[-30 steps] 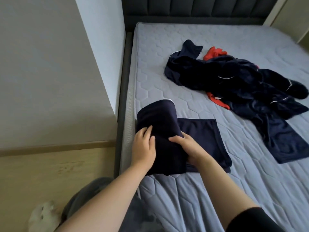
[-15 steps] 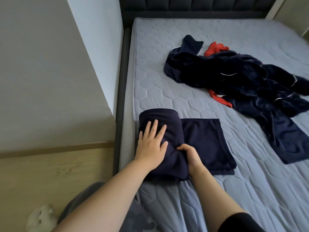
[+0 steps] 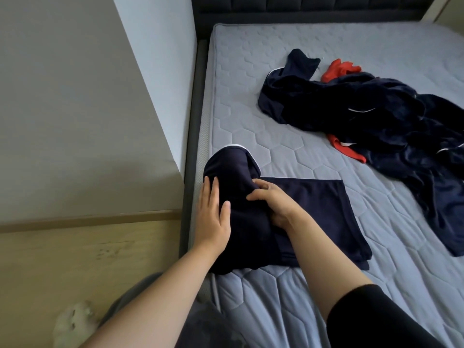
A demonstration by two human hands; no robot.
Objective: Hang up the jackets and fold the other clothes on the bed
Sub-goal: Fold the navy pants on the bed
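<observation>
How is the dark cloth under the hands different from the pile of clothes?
The folded cloth lies mostly flat with straight edges; the pile is crumpled. The left hand and right hand are on the folded cloth; no hand touches the pile. The pile shows red bits; the folded cloth shows none. Both are dark blue with white trim.

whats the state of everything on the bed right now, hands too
navy garment, partly folded, near mattress edge, one side doubled over
left hand, flat, pressing on the navy garment
right hand, gripping a fold of the navy garment
navy pile, unfolded, heaped further up the mattress
red garment, crumpled, partly under the navy pile
</observation>
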